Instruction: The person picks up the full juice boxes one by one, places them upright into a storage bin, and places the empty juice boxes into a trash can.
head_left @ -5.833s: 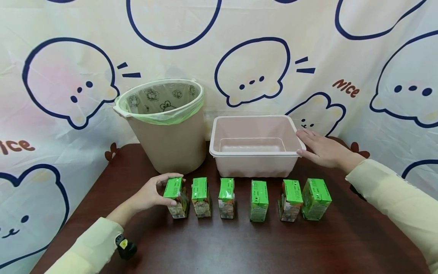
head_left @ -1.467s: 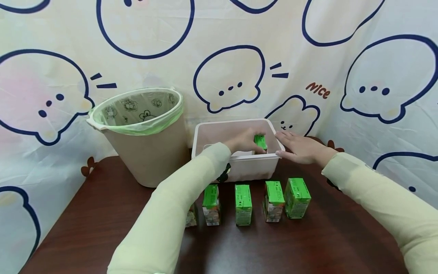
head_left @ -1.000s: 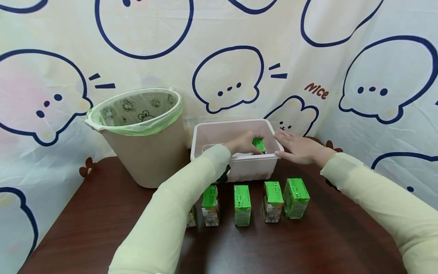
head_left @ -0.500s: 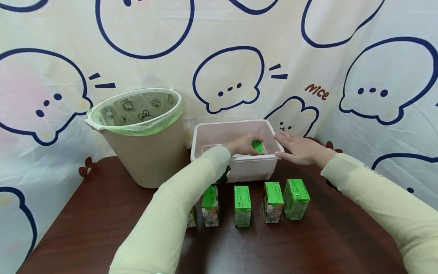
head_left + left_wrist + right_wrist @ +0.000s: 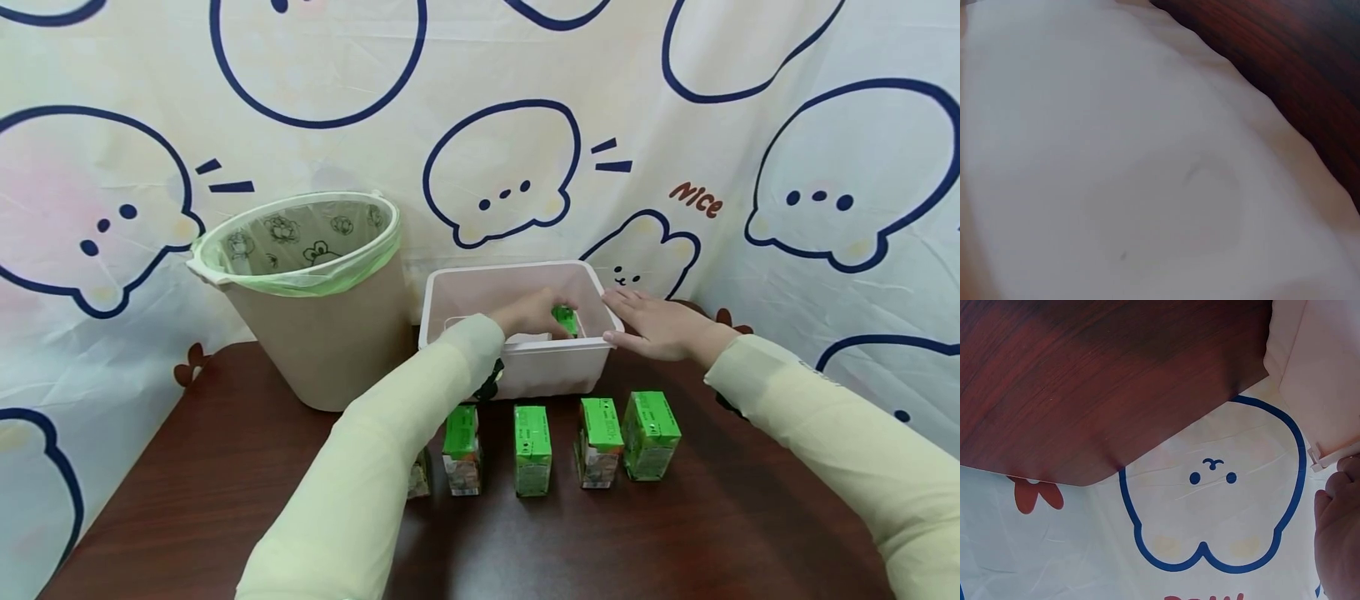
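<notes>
My left hand (image 5: pixel 536 313) reaches down into the pale pink plastic basin (image 5: pixel 558 372) and grips a green-topped drink carton (image 5: pixel 566 321) between thumb and fingers, near the right end. The carton's lower part is hidden by the front wall. Straight fingers of my right hand (image 5: pixel 654 325) rest on the basin's right rim. The right wrist view catches part of that hand (image 5: pixel 1340 531) by the basin's wall (image 5: pixel 1329 381). A blurred pale surface fills most of the left wrist view, where no hand can be made out.
Several similar cartons stand in a row before the basin, among them a middle one (image 5: pixel 532 450) and a rightmost one (image 5: pixel 651 435). My left sleeve partly covers the leftmost carton (image 5: pixel 418 478). A beige trash bin (image 5: pixel 322 342) with a green liner stands left on the dark wooden table (image 5: pixel 187 492).
Earliest, my left hand held the leftmost carton on the table; that carton is now inside the basin, lowered slightly since 1.5 s ago. My right hand has stayed on the rim.
</notes>
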Demonstrator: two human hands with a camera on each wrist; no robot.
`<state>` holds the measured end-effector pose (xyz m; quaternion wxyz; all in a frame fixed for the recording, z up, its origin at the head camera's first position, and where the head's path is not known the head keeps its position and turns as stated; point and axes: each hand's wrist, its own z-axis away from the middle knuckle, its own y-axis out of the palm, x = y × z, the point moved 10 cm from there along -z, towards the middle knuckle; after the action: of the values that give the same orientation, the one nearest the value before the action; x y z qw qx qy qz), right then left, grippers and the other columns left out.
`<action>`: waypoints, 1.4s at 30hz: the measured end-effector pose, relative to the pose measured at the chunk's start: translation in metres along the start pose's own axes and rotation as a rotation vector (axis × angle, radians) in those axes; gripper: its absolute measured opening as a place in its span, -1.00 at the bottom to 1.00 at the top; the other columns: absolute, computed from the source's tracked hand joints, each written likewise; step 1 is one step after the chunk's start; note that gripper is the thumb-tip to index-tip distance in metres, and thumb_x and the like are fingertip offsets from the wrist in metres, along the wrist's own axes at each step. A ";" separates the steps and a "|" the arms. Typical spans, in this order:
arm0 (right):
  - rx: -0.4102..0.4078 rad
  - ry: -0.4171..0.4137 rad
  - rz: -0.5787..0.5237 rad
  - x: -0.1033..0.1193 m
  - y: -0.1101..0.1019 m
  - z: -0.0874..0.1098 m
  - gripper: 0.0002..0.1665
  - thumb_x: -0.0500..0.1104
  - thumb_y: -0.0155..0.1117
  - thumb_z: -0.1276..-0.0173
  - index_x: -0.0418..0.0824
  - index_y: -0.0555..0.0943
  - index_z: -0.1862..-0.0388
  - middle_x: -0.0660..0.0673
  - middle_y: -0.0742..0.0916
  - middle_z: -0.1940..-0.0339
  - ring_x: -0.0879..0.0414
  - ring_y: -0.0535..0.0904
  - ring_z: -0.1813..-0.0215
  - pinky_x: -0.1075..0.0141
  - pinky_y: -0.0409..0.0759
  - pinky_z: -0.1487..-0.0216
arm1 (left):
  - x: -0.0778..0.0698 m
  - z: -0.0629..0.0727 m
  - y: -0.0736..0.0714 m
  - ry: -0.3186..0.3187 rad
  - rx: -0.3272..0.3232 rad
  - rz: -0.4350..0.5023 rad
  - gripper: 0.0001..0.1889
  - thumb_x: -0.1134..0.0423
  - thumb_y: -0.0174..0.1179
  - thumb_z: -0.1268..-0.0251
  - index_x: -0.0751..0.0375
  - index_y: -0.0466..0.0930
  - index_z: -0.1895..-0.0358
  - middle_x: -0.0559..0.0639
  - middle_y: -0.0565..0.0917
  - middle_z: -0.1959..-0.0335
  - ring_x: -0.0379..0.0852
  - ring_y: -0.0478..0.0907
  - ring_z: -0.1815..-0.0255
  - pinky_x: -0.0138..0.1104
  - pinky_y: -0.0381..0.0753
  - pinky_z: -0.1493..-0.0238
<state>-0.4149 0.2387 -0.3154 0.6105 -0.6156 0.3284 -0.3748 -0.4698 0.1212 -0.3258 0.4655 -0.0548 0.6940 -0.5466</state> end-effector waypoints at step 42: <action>-0.004 -0.039 0.042 0.008 -0.003 0.001 -0.01 0.40 -0.19 -0.45 -0.27 0.02 -0.56 -0.32 0.12 -0.55 -0.29 -0.02 -0.52 -0.25 0.05 -0.38 | 0.003 0.139 -0.093 0.102 -0.269 0.151 -0.41 0.14 0.39 -0.19 0.20 0.49 -0.29 -0.01 0.53 -0.26 -0.12 0.38 -0.32 -0.30 0.25 -0.35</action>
<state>-0.4105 0.2325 -0.3121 0.6231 -0.6170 0.3301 -0.3494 -0.4135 -0.0162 -0.2484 0.4578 -0.0365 0.7859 -0.4141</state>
